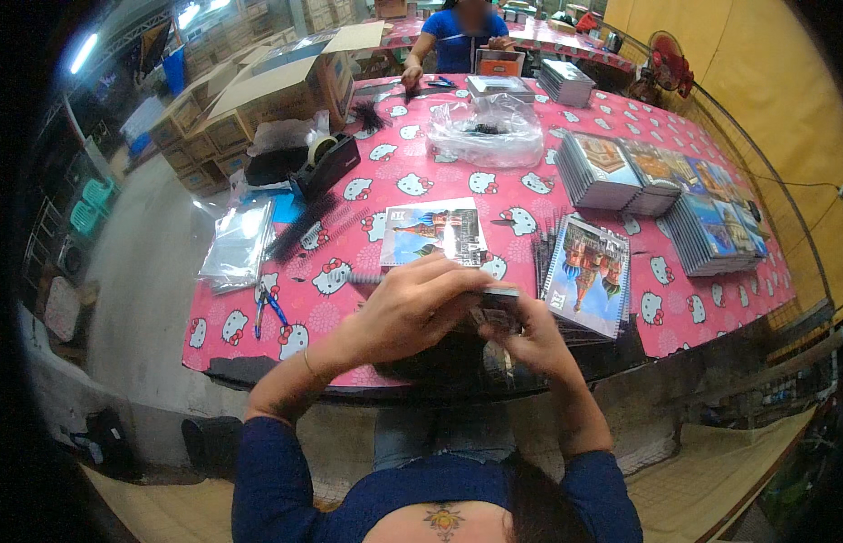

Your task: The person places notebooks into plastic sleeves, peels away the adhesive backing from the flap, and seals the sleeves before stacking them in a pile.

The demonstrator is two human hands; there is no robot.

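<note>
While left hand point(412, 306) and right hand point(534, 340) grip notebook point(502, 292) left of pile point(588, 277) | it's likely light, stiff, slick | hold by edges

Notebook point(502, 291), held edge-on (mostly hidden)

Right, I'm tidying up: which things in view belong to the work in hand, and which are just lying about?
Likely the work in hand:
partly hidden item between left hand and right hand
spiral-bound notebooks
black coils

Probably just lying about:
red fan
cardboard boxes
green chairs
</note>
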